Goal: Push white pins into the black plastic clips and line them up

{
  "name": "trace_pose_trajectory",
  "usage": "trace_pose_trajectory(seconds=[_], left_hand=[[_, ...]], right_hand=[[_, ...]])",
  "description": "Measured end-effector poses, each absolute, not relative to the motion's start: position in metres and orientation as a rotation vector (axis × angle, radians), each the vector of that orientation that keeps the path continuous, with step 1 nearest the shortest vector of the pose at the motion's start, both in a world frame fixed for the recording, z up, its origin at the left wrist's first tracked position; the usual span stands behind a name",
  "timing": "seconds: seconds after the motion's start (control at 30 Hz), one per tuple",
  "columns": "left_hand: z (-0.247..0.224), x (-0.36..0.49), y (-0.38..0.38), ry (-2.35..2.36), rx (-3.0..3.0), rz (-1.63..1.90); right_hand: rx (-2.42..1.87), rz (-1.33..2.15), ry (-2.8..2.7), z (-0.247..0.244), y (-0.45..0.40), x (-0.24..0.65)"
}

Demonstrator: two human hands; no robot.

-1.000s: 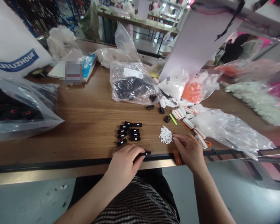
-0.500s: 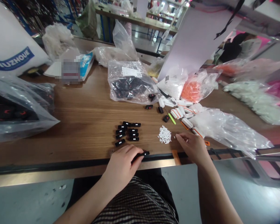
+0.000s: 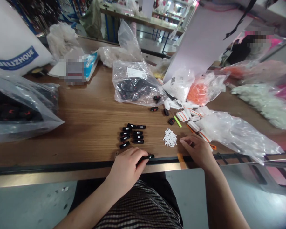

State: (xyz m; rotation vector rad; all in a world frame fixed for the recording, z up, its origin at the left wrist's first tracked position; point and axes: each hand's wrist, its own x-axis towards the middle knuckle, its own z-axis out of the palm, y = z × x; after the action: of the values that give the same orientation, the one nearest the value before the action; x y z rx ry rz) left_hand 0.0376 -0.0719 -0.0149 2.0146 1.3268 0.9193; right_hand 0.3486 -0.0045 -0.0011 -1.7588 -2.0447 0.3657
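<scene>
Near the table's front edge my left hand (image 3: 131, 160) grips a small black piece (image 3: 150, 156), which sticks out to the right between thumb and fingers. Behind that hand lie several black pieces (image 3: 138, 137) with white dots, in two rough columns. A pile of tiny white pegs (image 3: 170, 137) sits between my hands, further back. Just right of the pile my right hand (image 3: 193, 146) rests low over the table, thumb and index fingertip together; anything between them is too small to make out.
A clear bag of black parts (image 3: 133, 84) stands behind the pieces, and a larger open one (image 3: 21, 111) is at the left. White cases (image 3: 183, 115), a green stick (image 3: 177, 121) and a bag of orange parts (image 3: 197, 92) lie at the right.
The tiny white peg beside my right fingertips no longer shows, and those fingertips have closed together. My left hand keeps its grip on the black piece. The view has shifted slightly.
</scene>
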Motion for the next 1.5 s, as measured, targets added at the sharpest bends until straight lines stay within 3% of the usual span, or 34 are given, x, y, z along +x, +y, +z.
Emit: trace_pose_trajectory(seconds=[0.1, 0.3, 0.53, 0.93, 1.3, 1.5], left_hand=[[-0.015, 0.037, -0.072, 1.325, 2.006, 0.928], [-0.011, 0.037, -0.072, 1.312, 1.996, 0.918], [-0.008, 0.038, -0.071, 1.333, 2.003, 0.885], [-0.014, 0.037, -0.072, 1.36, 2.001, 0.874], [-0.013, 0.039, -0.072, 1.352, 1.986, 0.878], [-0.012, 0.03, -0.081, 1.434, 2.093, 0.983]], right_hand=[[-1.772, 0.443, -1.951, 0.004, -0.013, 0.335], [-1.411, 0.75, -2.046, 0.015, -0.046, 0.266], [-1.28, 0.79, -2.196, 0.021, -0.05, 0.233], [-1.183, 0.227, -2.617, 0.037, -0.054, 0.222], [-1.159, 0.131, -2.527, 0.027, -0.062, 0.227], [-1.165, 0.382, -2.228, 0.018, -0.061, 0.238]])
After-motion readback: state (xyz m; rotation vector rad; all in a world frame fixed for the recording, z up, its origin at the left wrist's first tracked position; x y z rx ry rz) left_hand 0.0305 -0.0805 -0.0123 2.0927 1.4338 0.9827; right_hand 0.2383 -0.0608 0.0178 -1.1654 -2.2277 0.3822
